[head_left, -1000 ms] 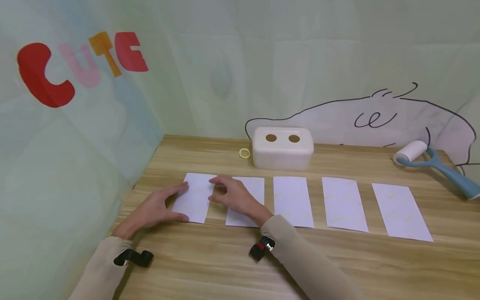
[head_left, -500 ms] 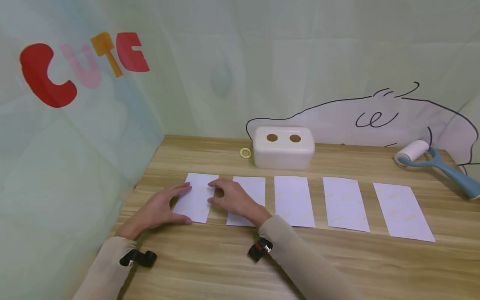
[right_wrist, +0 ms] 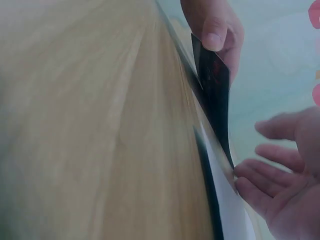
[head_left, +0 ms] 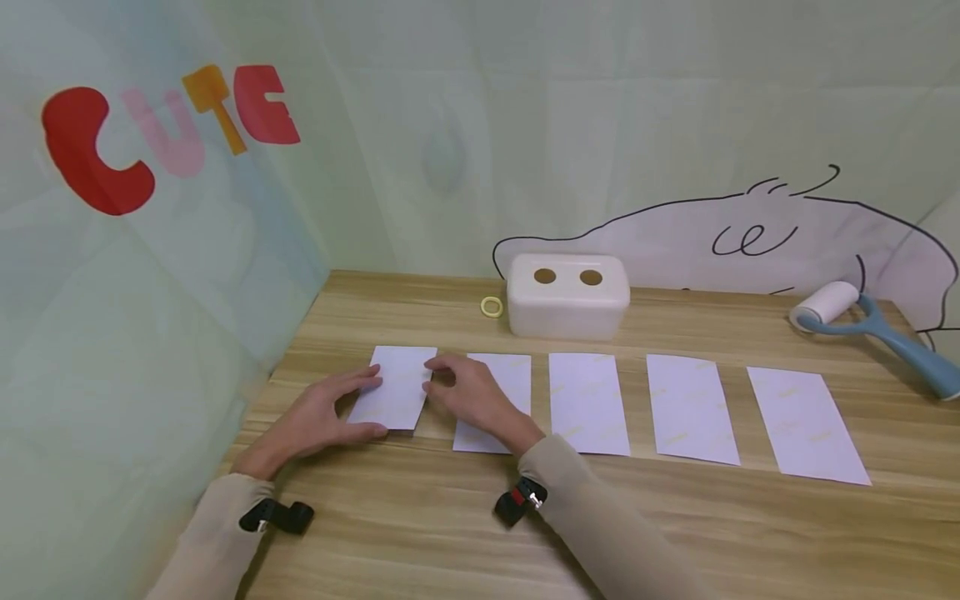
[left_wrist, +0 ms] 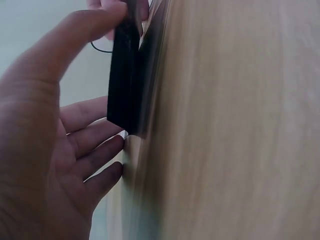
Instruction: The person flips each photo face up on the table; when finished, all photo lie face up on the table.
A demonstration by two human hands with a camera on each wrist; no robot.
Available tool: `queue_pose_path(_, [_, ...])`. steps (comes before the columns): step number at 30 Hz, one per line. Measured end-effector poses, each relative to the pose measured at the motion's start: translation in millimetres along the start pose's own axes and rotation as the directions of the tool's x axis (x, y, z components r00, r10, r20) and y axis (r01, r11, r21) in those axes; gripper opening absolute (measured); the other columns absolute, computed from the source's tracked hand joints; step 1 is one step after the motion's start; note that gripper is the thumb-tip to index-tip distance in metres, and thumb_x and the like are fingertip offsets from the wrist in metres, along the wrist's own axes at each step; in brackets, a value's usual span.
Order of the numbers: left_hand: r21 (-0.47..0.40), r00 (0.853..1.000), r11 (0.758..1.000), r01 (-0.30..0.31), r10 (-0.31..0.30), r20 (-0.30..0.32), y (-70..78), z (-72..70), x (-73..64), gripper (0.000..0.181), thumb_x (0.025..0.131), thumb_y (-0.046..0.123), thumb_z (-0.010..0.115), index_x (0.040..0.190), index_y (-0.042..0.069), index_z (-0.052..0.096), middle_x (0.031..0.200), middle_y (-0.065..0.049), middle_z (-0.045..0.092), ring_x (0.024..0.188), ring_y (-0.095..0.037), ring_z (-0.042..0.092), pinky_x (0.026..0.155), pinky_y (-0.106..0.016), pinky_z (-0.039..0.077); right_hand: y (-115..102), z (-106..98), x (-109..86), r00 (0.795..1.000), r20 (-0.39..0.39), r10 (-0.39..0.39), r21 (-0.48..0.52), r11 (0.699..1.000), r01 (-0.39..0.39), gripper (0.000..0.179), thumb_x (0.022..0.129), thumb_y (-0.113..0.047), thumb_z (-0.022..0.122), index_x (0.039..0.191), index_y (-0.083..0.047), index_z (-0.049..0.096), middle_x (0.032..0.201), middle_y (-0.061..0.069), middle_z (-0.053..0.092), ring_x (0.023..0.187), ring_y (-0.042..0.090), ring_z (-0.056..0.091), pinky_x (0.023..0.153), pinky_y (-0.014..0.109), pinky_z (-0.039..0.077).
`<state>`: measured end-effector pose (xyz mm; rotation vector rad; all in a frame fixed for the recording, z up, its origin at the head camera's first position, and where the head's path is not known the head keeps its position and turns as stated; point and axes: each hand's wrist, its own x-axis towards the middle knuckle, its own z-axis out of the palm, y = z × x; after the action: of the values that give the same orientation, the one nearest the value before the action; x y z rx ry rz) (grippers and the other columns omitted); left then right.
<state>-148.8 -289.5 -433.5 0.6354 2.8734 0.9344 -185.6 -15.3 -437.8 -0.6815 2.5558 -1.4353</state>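
Observation:
The leftmost white-backed card [head_left: 397, 385] has its near edge raised off the table. My left hand [head_left: 315, 421] holds it, thumb at the near edge and fingers by the left side. In the right wrist view that thumb lies on the card's dark underside [right_wrist: 214, 75]. My right hand [head_left: 474, 392] is at the card's right edge with fingers apart and slightly bent. Its fingertips [right_wrist: 241, 172] appear to touch the card's far end. Beneath my right hand lies a second card [head_left: 504, 379], partly covered by the hand and wrist.
Three more cards, the nearest of them a white one [head_left: 588, 404], lie in a row to the right. Behind them stand a white box [head_left: 567, 312] with two round holes and a yellow ring [head_left: 491, 307]. A blue-handled lint roller [head_left: 892, 333] lies far right on the wooden table [head_left: 420, 533].
The near edge of the leftmost card has come up from the table, with my left thumb at it. My right hand has shifted slightly right. The other cards lie unmoved.

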Motion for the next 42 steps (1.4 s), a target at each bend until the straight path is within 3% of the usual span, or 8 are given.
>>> queue_pose_path(6, [-0.012, 1.000, 1.000, -0.003, 0.003, -0.017, -1.4, 1.7, -0.2, 0.070, 0.086, 0.039, 0.089, 0.143, 0.004, 0.067, 0.158, -0.015, 0.053, 0.144, -0.044, 0.047, 0.115, -0.063, 0.036, 0.2, -1.0, -0.3, 0.996, -0.065, 0.057, 0.093, 0.994, -0.051, 0.024, 0.098, -0.005, 0.068, 0.120, 0.001, 0.073, 0.109, 0.009, 0.075, 0.102, 0.021, 0.071, 0.090, 0.029, 0.055])
queue_pose_path(14, [-0.059, 1.000, 0.998, -0.011, 0.010, -0.014, -0.6, 1.6, -0.3, 0.059, 0.090, 0.035, 0.086, 0.140, 0.009, 0.070, 0.158, -0.015, 0.052, 0.146, -0.045, 0.044, 0.115, -0.065, 0.034, 3.7, -1.2, -0.2, 0.996, -0.037, 0.079, 0.174, 0.982, -0.072, 0.010, 0.097, -0.004, 0.071, 0.106, -0.003, 0.074, 0.093, 0.001, 0.075, 0.086, 0.008, 0.068, 0.075, 0.022, 0.053])
queue_pose_path(21, [-0.054, 1.000, 0.998, -0.017, 0.017, -0.007, 1.2, 1.6, 0.6, 0.063, 0.084, 0.036, 0.092, 0.137, 0.009, 0.072, 0.157, -0.018, 0.052, 0.144, -0.046, 0.046, 0.114, -0.065, 0.035, 3.4, -0.5, 0.4, 0.998, -0.033, 0.045, 0.228, 0.973, -0.037, 0.015, 0.098, -0.006, 0.072, 0.112, -0.005, 0.076, 0.103, 0.002, 0.078, 0.094, 0.008, 0.070, 0.084, 0.024, 0.053])
queue_pose_path(25, [-0.038, 1.000, 0.999, -0.028, 0.028, -0.003, 1.9, 1.9, 1.0, 0.067, 0.080, 0.036, 0.095, 0.136, 0.007, 0.073, 0.157, -0.019, 0.052, 0.143, -0.047, 0.047, 0.114, -0.064, 0.036, 3.1, 1.9, 1.1, 1.000, -0.025, -0.014, 0.295, 0.955, 0.020, 0.021, 0.099, 0.002, 0.065, 0.118, -0.001, 0.074, 0.112, 0.008, 0.078, 0.100, 0.014, 0.073, 0.089, 0.024, 0.054])
queue_pose_path(31, [-0.062, 0.999, 0.997, 0.048, -0.049, -0.011, 8.2, 1.4, 4.8, 0.049, 0.096, 0.038, 0.081, 0.133, 0.007, 0.074, 0.156, -0.018, 0.054, 0.144, -0.045, 0.047, 0.114, -0.063, 0.037, 3.4, 8.1, 1.1, 0.994, -0.047, -0.094, 0.348, 0.932, 0.104, 0.033, 0.094, 0.015, 0.058, 0.124, 0.006, 0.069, 0.118, 0.017, 0.075, 0.107, 0.025, 0.074, 0.091, 0.025, 0.055])
queue_pose_path(34, [-0.063, 0.996, 0.995, 0.084, -0.086, -0.033, 12.9, 2.7, 7.6, 0.042, 0.103, 0.040, 0.072, 0.128, 0.007, 0.076, 0.151, -0.020, 0.058, 0.141, -0.045, 0.050, 0.113, -0.064, 0.039, 4.0, 13.4, 0.9, 0.992, -0.075, -0.097, 0.383, 0.916, 0.118, 0.033, 0.094, 0.016, 0.061, 0.126, 0.007, 0.067, 0.117, 0.018, 0.075, 0.108, 0.029, 0.074, 0.092, 0.025, 0.056])
queue_pose_path(37, [-0.042, 0.993, 0.995, 0.086, -0.089, -0.075, 18.1, 5.3, 10.0, 0.039, 0.102, 0.039, 0.072, 0.123, 0.006, 0.079, 0.145, -0.021, 0.063, 0.136, -0.045, 0.055, 0.111, -0.064, 0.042, 3.9, 18.3, 0.0, 0.992, -0.104, -0.073, 0.432, 0.895, 0.111, 0.035, 0.094, 0.015, 0.065, 0.128, 0.008, 0.066, 0.116, 0.019, 0.075, 0.107, 0.030, 0.074, 0.091, 0.025, 0.057])
queue_pose_path(42, [-0.007, 0.988, 0.999, 0.033, -0.034, -0.148, 24.4, 9.8, 12.7, 0.033, 0.099, 0.028, 0.078, 0.118, 0.001, 0.079, 0.134, -0.022, 0.069, 0.127, -0.045, 0.062, 0.107, -0.063, 0.046, 2.0, 24.4, -1.4, 0.990, -0.136, -0.033, 0.521, 0.848, 0.100, 0.042, 0.092, 0.017, 0.069, 0.133, 0.009, 0.062, 0.114, 0.023, 0.074, 0.107, 0.035, 0.074, 0.090, 0.027, 0.058])
